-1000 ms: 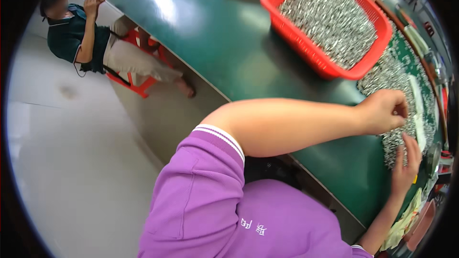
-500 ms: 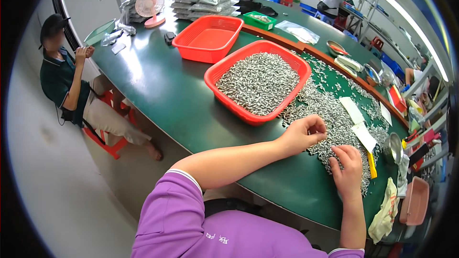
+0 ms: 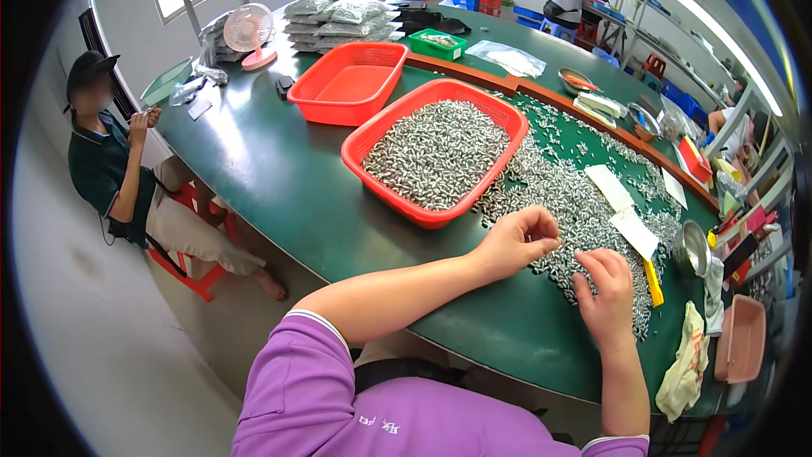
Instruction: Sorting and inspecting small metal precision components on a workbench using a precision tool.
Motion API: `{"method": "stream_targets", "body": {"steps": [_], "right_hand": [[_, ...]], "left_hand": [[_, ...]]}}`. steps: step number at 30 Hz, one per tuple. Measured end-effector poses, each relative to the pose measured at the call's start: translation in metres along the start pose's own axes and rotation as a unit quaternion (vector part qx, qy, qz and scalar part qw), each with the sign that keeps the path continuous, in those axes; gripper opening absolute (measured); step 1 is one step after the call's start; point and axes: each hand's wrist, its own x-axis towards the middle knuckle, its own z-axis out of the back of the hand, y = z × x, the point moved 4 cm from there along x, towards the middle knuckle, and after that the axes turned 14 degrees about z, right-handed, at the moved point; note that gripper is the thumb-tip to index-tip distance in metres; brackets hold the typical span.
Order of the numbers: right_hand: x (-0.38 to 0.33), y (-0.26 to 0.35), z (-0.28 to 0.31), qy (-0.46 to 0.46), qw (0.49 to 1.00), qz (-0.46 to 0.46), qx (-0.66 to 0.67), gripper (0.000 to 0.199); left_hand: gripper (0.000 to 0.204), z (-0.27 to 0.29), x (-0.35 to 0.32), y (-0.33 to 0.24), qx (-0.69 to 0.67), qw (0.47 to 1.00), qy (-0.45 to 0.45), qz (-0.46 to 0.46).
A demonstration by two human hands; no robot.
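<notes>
Small silvery metal parts [image 3: 550,182] lie in a wide loose spread on the green table, and many more fill a red plastic basket [image 3: 436,152]. My left hand [image 3: 514,244] hovers at the near edge of the spread, thumb and fingers curled together; anything between the fingertips is too small to make out. Close to its right, my right hand [image 3: 607,294] is over the parts with bent fingers, the thumb apart from them and nothing visible in it. White paper slips [image 3: 633,233] and a yellow strip [image 3: 653,283] lie on the parts.
Behind the filled basket stands another red basket [image 3: 348,85]. A brown wooden strip [image 3: 541,93] borders the parts. A metal bowl [image 3: 691,247], a cloth [image 3: 683,364] and a pink tray [image 3: 741,338] are at the right. A seated person [image 3: 114,161] is at the left; a pink fan [image 3: 250,34] stands behind.
The whole view has shifted, so the table and baskets appear slightly farther left. Both hands stay over the near edge of the parts, with only small finger movements.
</notes>
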Motion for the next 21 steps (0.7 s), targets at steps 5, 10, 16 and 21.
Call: {"method": "stream_targets", "body": {"steps": [5,10,16,21], "right_hand": [[-0.004,-0.006,-0.005,0.028,0.999,-0.027,-0.016,0.033],[-0.002,-0.001,0.001,-0.017,0.999,0.026,-0.015,0.032],[0.003,0.094,0.011,0.01,0.948,0.163,0.272,0.036],[-0.041,0.195,-0.089,0.311,0.71,0.006,0.632,0.043]], "left_hand": [[0.012,0.001,0.0,0.0,0.019,1.0,0.003,-0.01],[0.013,0.004,-0.001,-0.005,0.011,1.0,-0.006,0.005],[0.011,0.0,0.001,-0.005,0.06,0.995,-0.038,-0.075],[0.01,0.004,0.0,-0.006,0.131,0.982,-0.075,-0.113]]}}
